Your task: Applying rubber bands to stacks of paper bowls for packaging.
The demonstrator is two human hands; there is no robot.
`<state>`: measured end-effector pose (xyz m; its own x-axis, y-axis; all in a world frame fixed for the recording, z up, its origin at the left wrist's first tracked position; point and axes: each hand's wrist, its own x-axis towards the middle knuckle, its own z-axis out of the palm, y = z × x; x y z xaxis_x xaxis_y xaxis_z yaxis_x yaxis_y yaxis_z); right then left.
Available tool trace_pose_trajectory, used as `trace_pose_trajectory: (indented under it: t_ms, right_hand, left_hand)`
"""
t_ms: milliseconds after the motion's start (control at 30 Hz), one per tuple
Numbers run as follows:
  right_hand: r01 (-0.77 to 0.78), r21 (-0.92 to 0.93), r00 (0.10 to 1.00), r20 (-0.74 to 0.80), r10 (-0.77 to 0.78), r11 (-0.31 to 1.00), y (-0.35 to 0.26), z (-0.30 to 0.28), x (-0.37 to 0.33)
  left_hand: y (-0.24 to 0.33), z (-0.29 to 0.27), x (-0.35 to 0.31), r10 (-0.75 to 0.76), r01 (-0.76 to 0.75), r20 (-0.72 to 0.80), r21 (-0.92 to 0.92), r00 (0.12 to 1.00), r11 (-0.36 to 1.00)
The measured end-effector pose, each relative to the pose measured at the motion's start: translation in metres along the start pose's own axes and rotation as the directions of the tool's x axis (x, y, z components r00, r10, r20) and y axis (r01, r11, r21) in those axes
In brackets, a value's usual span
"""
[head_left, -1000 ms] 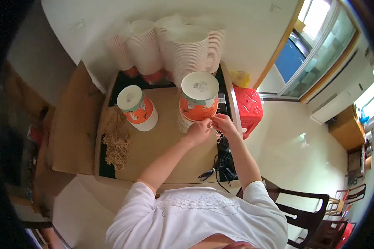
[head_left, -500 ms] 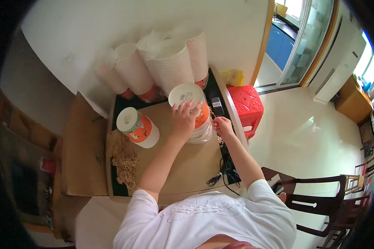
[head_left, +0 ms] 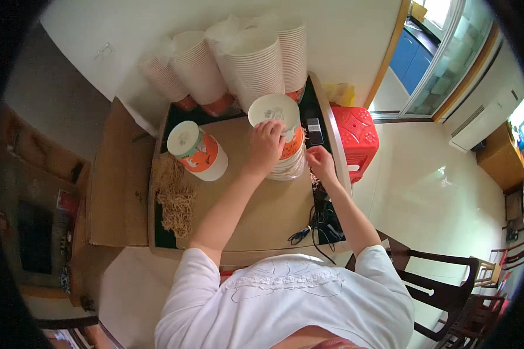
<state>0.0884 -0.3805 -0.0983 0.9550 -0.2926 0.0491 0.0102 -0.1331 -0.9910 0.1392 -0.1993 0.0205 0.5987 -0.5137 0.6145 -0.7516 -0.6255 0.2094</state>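
Observation:
A stack of paper tubs (head_left: pixel 292 145), orange, pale green and white, stands bottom up on the cardboard-covered table, with clear plastic around its lower part. My left hand (head_left: pixel 266 142) rests on the stack's near left side, its fingers bent together at the upper edge. To the right of the stack is my right hand (head_left: pixel 321 163), closed in a pinch; whatever it holds is too small to make out. A second upside-down tub (head_left: pixel 201 156) of the same pattern stands to the left. Beside that lies a heap of thin brown twine (head_left: pixel 177 200).
Tall stacks of white paper tubs (head_left: pixel 255 67) in clear plastic line the wall. A small black device (head_left: pixel 315 132) and black cables (head_left: pixel 308 230) lie along the table's right side. A red plastic stool (head_left: pixel 355 136) stands right of the table, an opened cardboard flap (head_left: pixel 122 180) at left.
My left hand's fingers, spread over the top of the stack before, have drawn together at its edge. My right hand stays beside the stack, slightly further from it. The whole view has shifted.

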Motion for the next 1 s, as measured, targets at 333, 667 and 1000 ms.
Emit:
trace_pose_trajectory:
  t_ms: [333, 667, 1000]
  right_hand:
    - [0.265, -0.053, 0.954, -0.132, -0.27, 0.963, -0.007, 0.021, -0.011]
    - [0.212, -0.248, 0.889, 0.451, -0.081, 0.945, 0.004, -0.005, -0.107]
    - [0.45, -0.215, 0.699, 0.689, -0.192, 0.867, -0.107, 0.154, -0.05]
  left_hand:
    - [0.012, -0.016, -0.002, 0.035, -0.053, 0.127, 0.141, 0.991, 0.989]
    - [-0.027, -0.095, -0.191, -0.467, 0.468, 0.188, 0.046, 0.864, 0.883]
    - [-0.133, -0.064, -0.311, -0.832, 0.716, 0.181, -0.623, 0.524, 0.316]
